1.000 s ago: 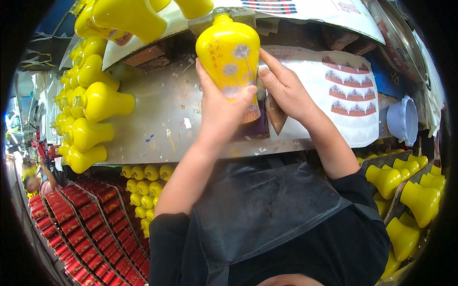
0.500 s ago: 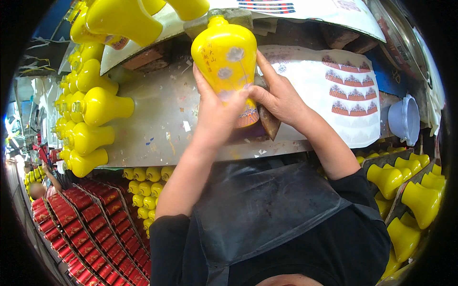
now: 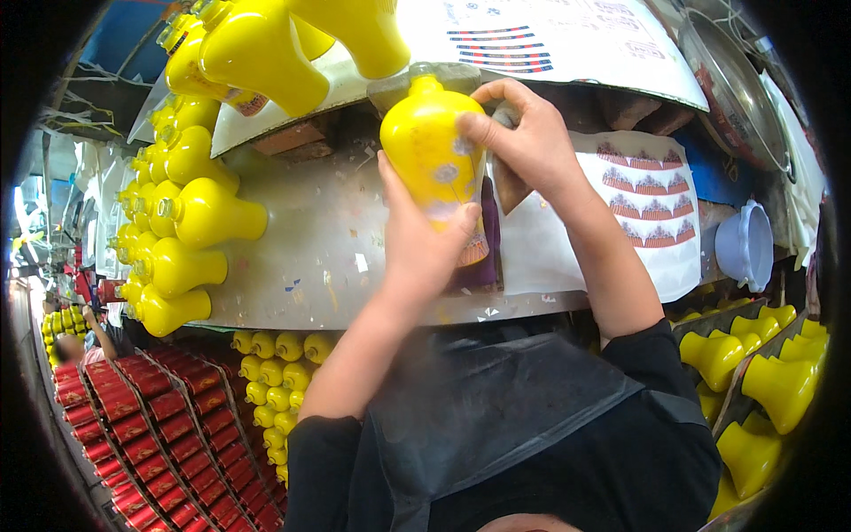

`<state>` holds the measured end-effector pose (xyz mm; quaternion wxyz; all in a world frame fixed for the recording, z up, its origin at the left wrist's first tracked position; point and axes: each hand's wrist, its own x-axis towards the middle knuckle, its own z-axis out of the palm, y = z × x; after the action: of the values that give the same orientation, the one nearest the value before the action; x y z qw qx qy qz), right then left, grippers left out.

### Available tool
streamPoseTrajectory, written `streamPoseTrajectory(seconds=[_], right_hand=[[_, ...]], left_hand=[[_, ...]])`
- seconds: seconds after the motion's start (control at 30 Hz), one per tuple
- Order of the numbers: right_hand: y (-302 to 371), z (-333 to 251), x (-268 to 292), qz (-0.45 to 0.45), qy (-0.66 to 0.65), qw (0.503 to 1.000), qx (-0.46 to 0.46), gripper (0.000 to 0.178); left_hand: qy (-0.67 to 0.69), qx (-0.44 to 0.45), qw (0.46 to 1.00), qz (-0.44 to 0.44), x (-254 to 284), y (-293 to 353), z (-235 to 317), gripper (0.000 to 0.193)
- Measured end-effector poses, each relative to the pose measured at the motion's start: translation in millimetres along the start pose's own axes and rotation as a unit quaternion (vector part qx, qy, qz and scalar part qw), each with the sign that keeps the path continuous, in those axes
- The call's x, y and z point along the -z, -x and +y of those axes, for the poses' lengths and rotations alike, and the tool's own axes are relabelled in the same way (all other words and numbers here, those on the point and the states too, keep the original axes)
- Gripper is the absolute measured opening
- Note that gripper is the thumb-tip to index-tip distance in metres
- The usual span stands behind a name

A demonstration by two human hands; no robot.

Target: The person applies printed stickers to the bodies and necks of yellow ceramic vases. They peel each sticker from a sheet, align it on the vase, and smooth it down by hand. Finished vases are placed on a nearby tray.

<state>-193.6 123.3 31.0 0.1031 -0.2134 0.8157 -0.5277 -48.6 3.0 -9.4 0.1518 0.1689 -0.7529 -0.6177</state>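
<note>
A glossy yellow bottle (image 3: pixel 421 120) with a clear glass mouth lies tilted over the bench, its mouth pointing away from me. Grey flower decals (image 3: pixel 445 174) and a patterned band (image 3: pixel 474 252) near the base decorate it. My left hand (image 3: pixel 424 244) grips the lower part, thumb across the front. At the upper right shoulder, my right hand (image 3: pixel 532 137) has its thumb on the printed side and its index finger bent above. Its other fingers are partly hidden. Beside the bottle, under that hand, a brown block (image 3: pixel 511 188) shows in part.
Yellow bottles (image 3: pixel 213 213) line the bench's left side; others stand at the upper left. A sheet of patterned decals (image 3: pixel 612 257) lies right, with striped strips (image 3: pixel 501 51) farther back. A pale blue bucket (image 3: pixel 745 246) stands far right. Red boxes (image 3: pixel 160 426) are stacked lower left.
My right hand has moved from the bottle's lower side up to its shoulder. My left hand keeps its hold lower down. The whole view has shifted slightly.
</note>
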Motion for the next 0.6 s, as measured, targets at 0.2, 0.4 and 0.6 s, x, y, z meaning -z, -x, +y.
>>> streamPoseTrajectory(seconds=[0.2, 0.4, 0.6], right_hand=[[7.7, 8.3, 1.8, -0.005, 0.057, 0.99, 0.129, 0.05], [14.4, -5.4, 6.1, 0.026, 0.219, 0.894, 0.391, 0.038], [-1.1, -23.7, 17.0, -0.051, 0.254, 0.907, 0.331, 0.04]], left_hand=[[0.076, 0.019, 0.997, 0.006, -0.2, 1.0, -1.4, 0.116], [-0.036, -0.104, 0.992, 0.06, 5.6, -13.9, -7.4, 0.11], [-0.149, -0.153, 0.975, 0.059, 6.0, -22.2, -10.0, 0.103]])
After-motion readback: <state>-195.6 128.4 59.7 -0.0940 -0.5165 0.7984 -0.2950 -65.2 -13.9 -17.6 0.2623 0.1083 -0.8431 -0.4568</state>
